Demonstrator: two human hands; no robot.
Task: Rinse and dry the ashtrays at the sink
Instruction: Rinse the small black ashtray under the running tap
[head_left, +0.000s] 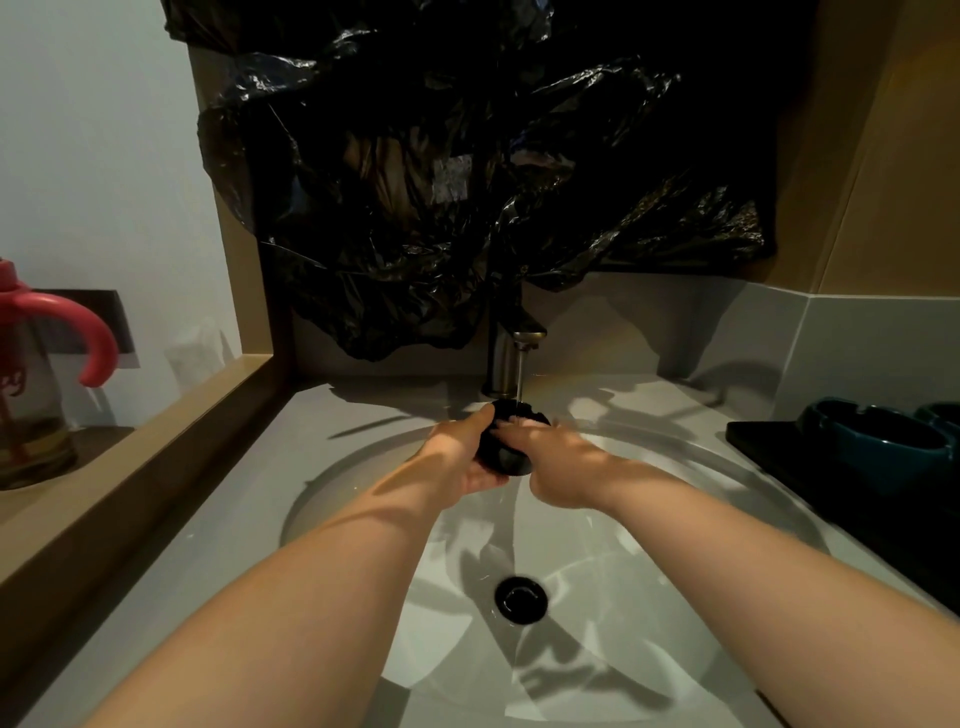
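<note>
You see three ashtrays: one black ashtray (511, 447) between your left hand (460, 457) and right hand (558, 467), and two teal ashtrays (878, 441) on the single black tray (753, 436) at right. Count also one tap (511, 343), one basin (363, 467), one drain (521, 599), one pink-handled bottle (31, 395) far left, and one black bag (467, 182).
</note>
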